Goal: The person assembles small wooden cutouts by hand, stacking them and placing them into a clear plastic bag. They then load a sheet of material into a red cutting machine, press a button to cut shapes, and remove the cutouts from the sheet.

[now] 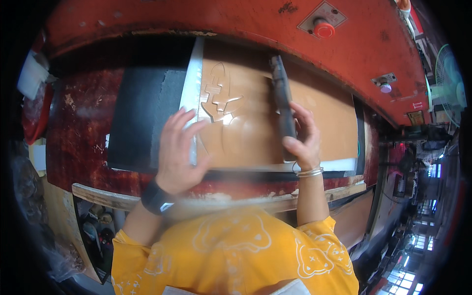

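One dark bar [281,91] extends forward from the right hand [308,141].

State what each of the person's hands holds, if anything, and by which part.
The right hand holds a long dark block by its near end; the left hand is open, holding nothing.

A pale green, round caged fan [450,73] sits beside a scuffed orange-red metal machine housing [236,17] in a dim workshop, where bright multi-paned windows [407,280] and a white tube light [406,261] glow at far right, beyond a worn, dark red worktable [86,118].
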`<action>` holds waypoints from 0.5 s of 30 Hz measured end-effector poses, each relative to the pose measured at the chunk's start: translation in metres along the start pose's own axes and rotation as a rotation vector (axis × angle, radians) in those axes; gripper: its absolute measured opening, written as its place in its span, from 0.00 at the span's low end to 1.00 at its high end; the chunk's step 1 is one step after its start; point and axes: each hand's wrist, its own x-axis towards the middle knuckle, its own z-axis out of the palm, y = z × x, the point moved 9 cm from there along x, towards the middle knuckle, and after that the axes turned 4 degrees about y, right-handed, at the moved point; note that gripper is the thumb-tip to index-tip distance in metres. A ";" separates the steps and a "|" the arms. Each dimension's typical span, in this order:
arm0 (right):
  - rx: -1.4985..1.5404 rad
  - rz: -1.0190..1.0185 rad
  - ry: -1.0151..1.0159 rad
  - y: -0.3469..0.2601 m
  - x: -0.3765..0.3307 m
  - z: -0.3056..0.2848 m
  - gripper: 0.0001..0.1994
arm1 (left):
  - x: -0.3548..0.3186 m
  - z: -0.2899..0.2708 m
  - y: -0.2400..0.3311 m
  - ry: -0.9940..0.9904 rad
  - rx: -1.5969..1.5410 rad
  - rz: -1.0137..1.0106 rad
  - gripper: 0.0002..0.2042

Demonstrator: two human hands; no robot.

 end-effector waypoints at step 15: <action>-0.913 -0.183 -0.118 0.002 0.007 0.048 0.30 | 0.034 0.055 -0.010 -0.251 0.226 0.067 0.33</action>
